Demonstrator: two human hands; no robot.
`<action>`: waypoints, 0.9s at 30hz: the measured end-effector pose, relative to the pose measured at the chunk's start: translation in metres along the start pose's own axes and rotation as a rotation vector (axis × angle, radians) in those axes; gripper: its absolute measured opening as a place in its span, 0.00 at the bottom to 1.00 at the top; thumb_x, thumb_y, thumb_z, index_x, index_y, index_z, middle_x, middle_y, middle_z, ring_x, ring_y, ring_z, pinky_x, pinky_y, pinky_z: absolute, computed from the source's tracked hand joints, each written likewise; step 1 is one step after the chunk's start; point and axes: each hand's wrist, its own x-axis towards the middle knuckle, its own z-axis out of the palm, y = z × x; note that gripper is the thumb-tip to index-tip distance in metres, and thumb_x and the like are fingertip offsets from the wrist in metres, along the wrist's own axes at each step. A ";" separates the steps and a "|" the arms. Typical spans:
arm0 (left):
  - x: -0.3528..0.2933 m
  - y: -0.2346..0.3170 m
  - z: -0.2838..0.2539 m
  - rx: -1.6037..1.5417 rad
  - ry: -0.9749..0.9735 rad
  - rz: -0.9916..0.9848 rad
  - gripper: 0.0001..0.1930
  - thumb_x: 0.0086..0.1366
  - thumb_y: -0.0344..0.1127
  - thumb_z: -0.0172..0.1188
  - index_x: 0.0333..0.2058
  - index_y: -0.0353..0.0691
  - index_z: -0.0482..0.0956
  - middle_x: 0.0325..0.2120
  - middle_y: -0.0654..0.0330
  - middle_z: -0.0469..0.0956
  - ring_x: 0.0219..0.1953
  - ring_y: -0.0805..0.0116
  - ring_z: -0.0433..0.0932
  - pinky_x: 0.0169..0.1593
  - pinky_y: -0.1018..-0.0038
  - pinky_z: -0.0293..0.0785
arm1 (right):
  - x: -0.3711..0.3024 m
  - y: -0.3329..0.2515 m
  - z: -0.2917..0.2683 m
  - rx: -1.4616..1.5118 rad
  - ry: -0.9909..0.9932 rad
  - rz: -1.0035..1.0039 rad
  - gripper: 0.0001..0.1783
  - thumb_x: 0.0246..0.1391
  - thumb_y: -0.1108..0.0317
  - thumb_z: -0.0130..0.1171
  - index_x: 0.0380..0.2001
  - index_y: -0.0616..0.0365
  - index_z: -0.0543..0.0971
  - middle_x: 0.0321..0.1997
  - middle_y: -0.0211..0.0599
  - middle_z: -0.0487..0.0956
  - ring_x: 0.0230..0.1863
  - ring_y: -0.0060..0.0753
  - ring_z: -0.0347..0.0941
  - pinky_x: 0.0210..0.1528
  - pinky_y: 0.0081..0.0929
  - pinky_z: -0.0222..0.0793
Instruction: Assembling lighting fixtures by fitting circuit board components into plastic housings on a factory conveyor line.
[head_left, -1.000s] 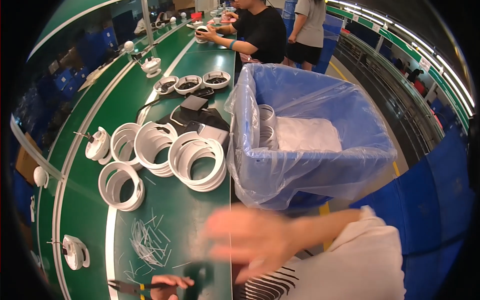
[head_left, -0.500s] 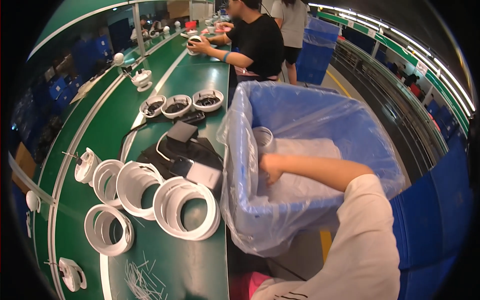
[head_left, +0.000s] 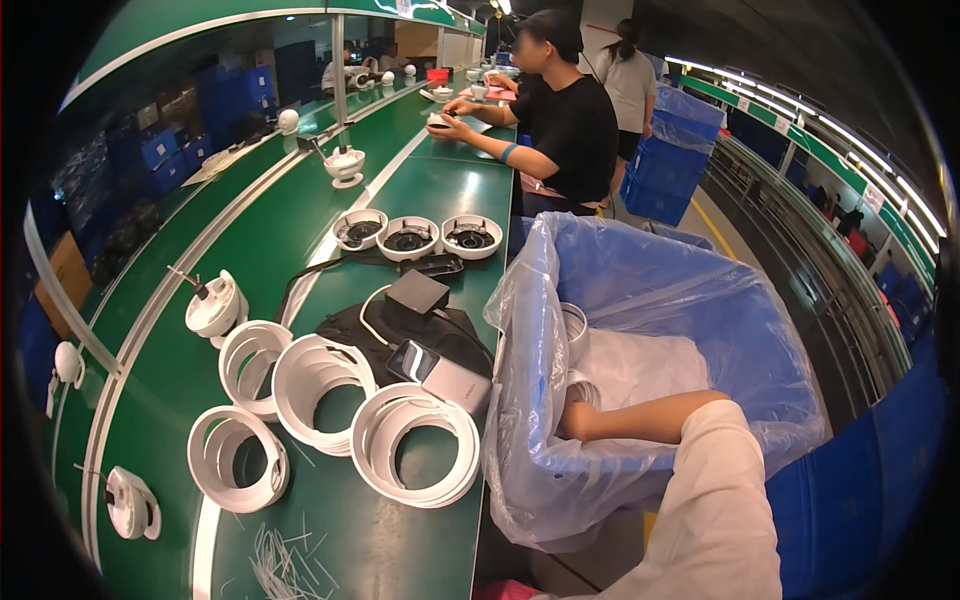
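Reaching into bin (head_left: 675, 285) beside green bench (head_left: 385, 548), tube lights (head_left: 830, 128) beyond; right hand (head_left: 576, 420): grip hidden; left unseen.

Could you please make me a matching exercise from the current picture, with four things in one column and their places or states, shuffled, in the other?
Things:
1. right hand
2. thin pale strips
3. dark box
4. three white bowl-shaped parts

Places or states:
A. lying over the black cloth
B. side by side in a row, dark inside
C. down inside the lined blue bin, close to white rings
D. in a loose heap near the picture's lower edge

Pairs: 1-C, 2-D, 3-A, 4-B
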 end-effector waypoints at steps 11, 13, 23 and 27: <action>-0.058 -0.039 -0.028 -0.181 -0.098 0.043 0.05 0.56 0.28 0.46 0.32 0.35 0.65 0.24 0.54 0.69 0.30 0.64 0.69 0.39 0.70 0.67 | -0.065 0.014 -0.134 0.568 -0.211 0.244 0.20 0.30 0.53 0.65 0.22 0.59 0.77 0.25 0.34 0.78 0.25 0.28 0.73 0.30 0.24 0.68; -0.068 -0.039 -0.023 -0.163 -0.135 0.054 0.06 0.56 0.30 0.48 0.32 0.35 0.65 0.25 0.54 0.69 0.30 0.65 0.69 0.39 0.70 0.66 | -0.105 -0.005 -0.173 0.699 0.130 0.229 0.20 0.30 0.56 0.65 0.24 0.60 0.76 0.26 0.38 0.78 0.26 0.30 0.74 0.30 0.24 0.68; -0.080 -0.059 -0.044 -0.364 -0.085 0.221 0.08 0.53 0.33 0.55 0.29 0.36 0.68 0.22 0.54 0.71 0.26 0.63 0.72 0.33 0.69 0.70 | -0.158 -0.171 -0.231 1.828 1.341 -0.657 0.12 0.51 0.71 0.43 0.38 0.62 0.69 0.12 0.21 0.60 0.16 0.17 0.56 0.41 0.26 0.61; -0.076 -0.070 -0.057 -0.223 -0.172 0.236 0.13 0.53 0.35 0.53 0.32 0.33 0.63 0.25 0.47 0.71 0.33 0.54 0.73 0.45 0.57 0.66 | -0.107 -0.260 -0.201 2.582 0.601 -0.645 0.12 0.48 0.69 0.43 0.37 0.60 0.69 0.12 0.20 0.63 0.18 0.18 0.63 0.40 0.30 0.65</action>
